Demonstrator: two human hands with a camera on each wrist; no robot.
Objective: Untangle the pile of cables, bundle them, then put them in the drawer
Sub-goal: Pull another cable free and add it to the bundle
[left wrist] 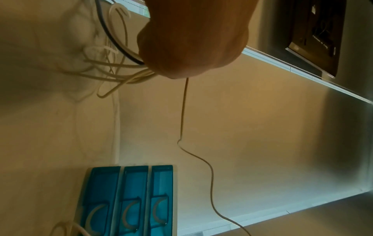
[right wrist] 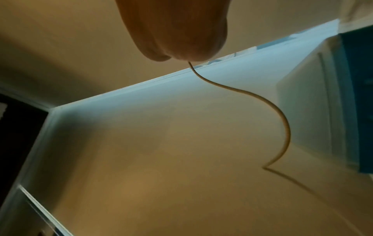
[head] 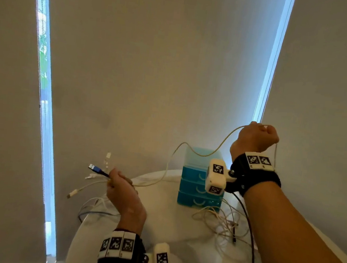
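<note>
Both hands grip cables: left hand [head: 124, 199] clutches a bunch of plug ends [head: 96, 171], right hand [head: 257, 137], raised, pinches one white cable [head: 190, 145] stretched above the blue drawers [head: 200, 184]; loose cables [head: 220, 222] lie on the table [head: 173, 235].

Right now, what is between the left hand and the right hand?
In the head view, one thin white cable spans from left hand to raised right hand, arcing over the blue drawer unit.

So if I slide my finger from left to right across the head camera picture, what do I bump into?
Blue USB plug → left hand gripping cable ends → blue drawer box → right hand lifting one white cable.
</note>
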